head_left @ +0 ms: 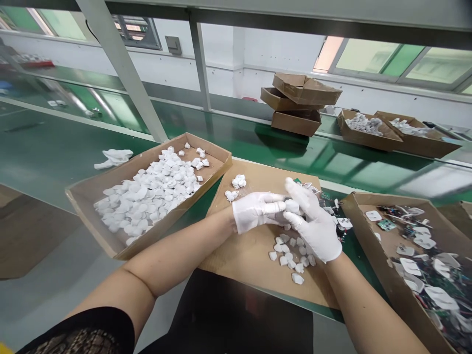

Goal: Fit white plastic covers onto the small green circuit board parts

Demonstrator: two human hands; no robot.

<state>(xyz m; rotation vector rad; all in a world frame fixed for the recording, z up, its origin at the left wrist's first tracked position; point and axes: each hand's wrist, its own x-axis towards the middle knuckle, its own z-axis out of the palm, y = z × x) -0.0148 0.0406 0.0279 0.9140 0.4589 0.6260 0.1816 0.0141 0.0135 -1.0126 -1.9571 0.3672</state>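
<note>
White gloves cover both of my hands, which meet above a cardboard sheet (243, 250). Between their fingertips is a small rounded white piece (292, 206); its exact kind is not clear. My left hand (260, 210) comes in from the left, fingers closed toward this piece. On the other side, my right hand (315, 223) has its thumb and fingers around the piece. Just below the hands, several loose small white pieces (289, 253) lie scattered on the sheet. A little cluster of white pieces (239, 181) sits beyond my left wrist.
To the left, a cardboard tray (210, 184) holds a heap of white pieces. Another cardboard box (372, 255) at right contains white plastic parts, wires and circuit boards. More circuit boards (325, 195) lie behind my right hand. Stacked cardboard trays (297, 123) stand at the back.
</note>
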